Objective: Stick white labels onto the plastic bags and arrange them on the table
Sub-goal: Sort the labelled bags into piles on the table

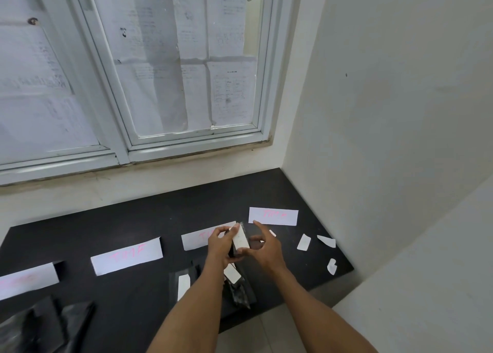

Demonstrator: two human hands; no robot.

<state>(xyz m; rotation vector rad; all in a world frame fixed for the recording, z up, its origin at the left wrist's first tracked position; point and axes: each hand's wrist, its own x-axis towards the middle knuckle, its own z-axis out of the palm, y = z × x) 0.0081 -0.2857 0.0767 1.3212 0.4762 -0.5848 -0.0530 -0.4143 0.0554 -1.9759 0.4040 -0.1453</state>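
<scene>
My left hand [219, 248] grips a dark plastic bag [232, 248] with a white label [240, 237] on its upper face, lifted above the black table [138, 307]. My right hand [262, 246] is at the bag's right side, thumb against the label's lower edge, index finger stretched out. Below my wrists lie two more dark bags, one [184, 286] on the left and one [237, 286] on the right, each with a white label.
White paper strips with pink writing lie in a row on the table: [26, 279], [126, 255], [196, 239], [273, 216]. Small peeled paper scraps [304, 242] [331, 266] are scattered at the right. A heap of dark bags [40, 326] fills the lower left. Walls and a window close the far side.
</scene>
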